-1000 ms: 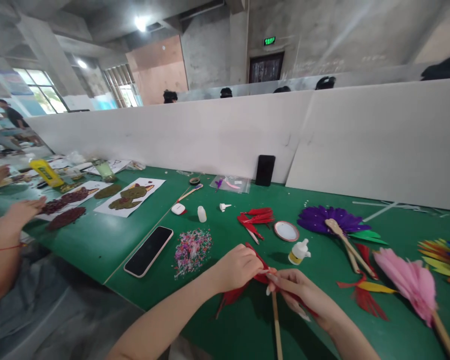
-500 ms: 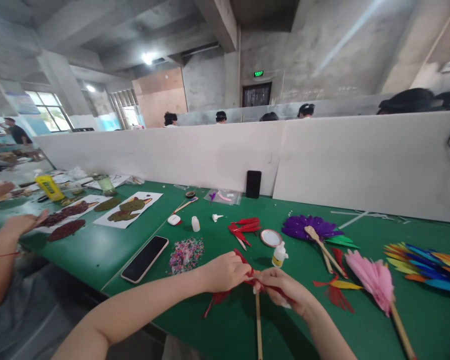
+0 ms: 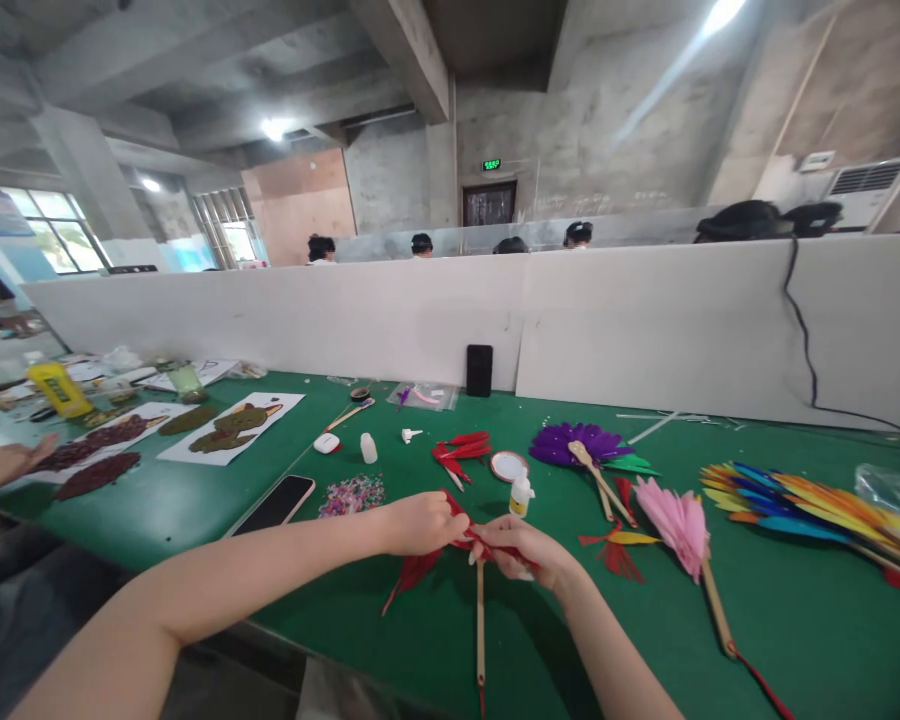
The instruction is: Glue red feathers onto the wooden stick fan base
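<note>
My left hand (image 3: pixel 424 524) is closed on red ribbon (image 3: pixel 416 572), whose frayed end hangs down to its left. Close beside it, my right hand (image 3: pixel 521 548) pinches the red material too, with a bit of white showing under its fingers. A wooden stick (image 3: pixel 481 625) points down from between the two hands, with a red cord at its lower end. What the stick's top looks like is hidden by my fingers. Just beyond my hands are a small glue bottle (image 3: pixel 520 494), a round white lid (image 3: pixel 508 466) and a bundle of red strips (image 3: pixel 462 455).
A phone (image 3: pixel 276 505) and colored beads (image 3: pixel 351 495) lie left of my hands. On the right are a purple feather fan (image 3: pixel 579 444), a pink one (image 3: pixel 675 525) and multicolored feathers (image 3: pixel 795 505). Another person's hand (image 3: pixel 15 462) is at far left, near seed pictures. A white partition (image 3: pixel 345 315) stands behind.
The view has turned slightly right, so the table items appear farther left. Both my hands remain on the red ribbon. The stick's lower end with its red cord now shows.
</note>
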Motion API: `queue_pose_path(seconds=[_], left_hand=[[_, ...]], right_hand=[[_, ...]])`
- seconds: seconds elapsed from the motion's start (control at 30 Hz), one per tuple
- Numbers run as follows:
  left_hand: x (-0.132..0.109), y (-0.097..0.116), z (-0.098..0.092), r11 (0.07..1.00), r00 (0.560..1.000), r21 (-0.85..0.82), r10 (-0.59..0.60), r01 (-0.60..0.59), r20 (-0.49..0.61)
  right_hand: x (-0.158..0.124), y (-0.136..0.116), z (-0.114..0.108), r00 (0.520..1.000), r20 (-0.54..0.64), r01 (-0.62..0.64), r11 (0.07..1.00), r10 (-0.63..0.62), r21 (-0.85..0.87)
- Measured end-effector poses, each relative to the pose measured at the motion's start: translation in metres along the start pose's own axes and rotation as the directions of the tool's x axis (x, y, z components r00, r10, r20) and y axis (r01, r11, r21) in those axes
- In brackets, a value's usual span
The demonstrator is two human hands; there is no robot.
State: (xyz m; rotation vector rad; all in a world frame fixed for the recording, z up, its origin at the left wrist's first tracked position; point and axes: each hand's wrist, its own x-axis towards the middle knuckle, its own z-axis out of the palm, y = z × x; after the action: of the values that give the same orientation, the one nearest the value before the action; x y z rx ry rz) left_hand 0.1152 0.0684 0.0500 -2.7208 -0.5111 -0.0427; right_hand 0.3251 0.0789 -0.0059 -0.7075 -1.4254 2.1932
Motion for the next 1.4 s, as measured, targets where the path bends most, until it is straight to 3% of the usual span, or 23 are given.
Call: queue_pose_path(seconds=[0.17, 0.43, 0.63, 0.8, 0.97, 1.03, 1.13, 1.27, 1.4], left_hand=[[0.002, -0.004, 0.002, 0.999, 0.997, -0.002, 0.040, -0.040, -0.070], [0.007, 0.007, 0.010, 0.998, 0.999, 0.057, -0.038, 0.038, -0.006], [0.007, 0.010, 0.019, 0.990, 0.993, 0.134, -0.037, 0.051, -0.108], [0.009, 0.013, 0.020, 0.976, 0.976, 0.166, -0.105, 0.138, -0.190], [0.015, 0.017, 0.024, 0.966, 0.953, 0.069, -0.230, 0.248, -0.200], [0.020, 0.018, 0.026, 0.935, 0.906, -0.101, -0.355, 0.341, -0.232], [0.026, 0.018, 0.027, 0.785, 0.765, -0.380, -0.595, 0.489, -0.246], [0.025, 0.010, 0.024, 0.619, 0.606, -0.526, -0.763, 0.583, -0.227], [0.004, 0.000, 0.020, 0.329, 0.380, -0.740, -0.919, 0.586, -0.107]], right_hand=[[0.000, -0.001, -0.002, 1.000, -0.004, 0.030, 0.999, -0.030, 0.017], [0.003, 0.003, -0.003, 0.998, -0.053, 0.039, 0.999, -0.040, -0.024], [0.003, 0.002, -0.002, 0.997, -0.078, 0.026, 0.999, -0.028, -0.027], [0.000, -0.001, -0.006, 0.994, -0.104, 0.034, 0.999, -0.036, -0.030], [-0.003, -0.005, -0.007, 0.989, -0.137, 0.056, 0.998, -0.059, -0.025], [-0.004, -0.006, -0.006, 0.986, -0.154, 0.063, 0.998, -0.065, -0.013], [-0.004, -0.007, -0.004, 0.982, -0.177, 0.061, 0.998, -0.060, -0.001], [-0.004, -0.008, -0.003, 0.971, -0.220, 0.101, 0.995, -0.098, 0.002], [-0.007, -0.012, -0.007, 0.942, -0.285, 0.182, 0.983, -0.176, -0.007]])
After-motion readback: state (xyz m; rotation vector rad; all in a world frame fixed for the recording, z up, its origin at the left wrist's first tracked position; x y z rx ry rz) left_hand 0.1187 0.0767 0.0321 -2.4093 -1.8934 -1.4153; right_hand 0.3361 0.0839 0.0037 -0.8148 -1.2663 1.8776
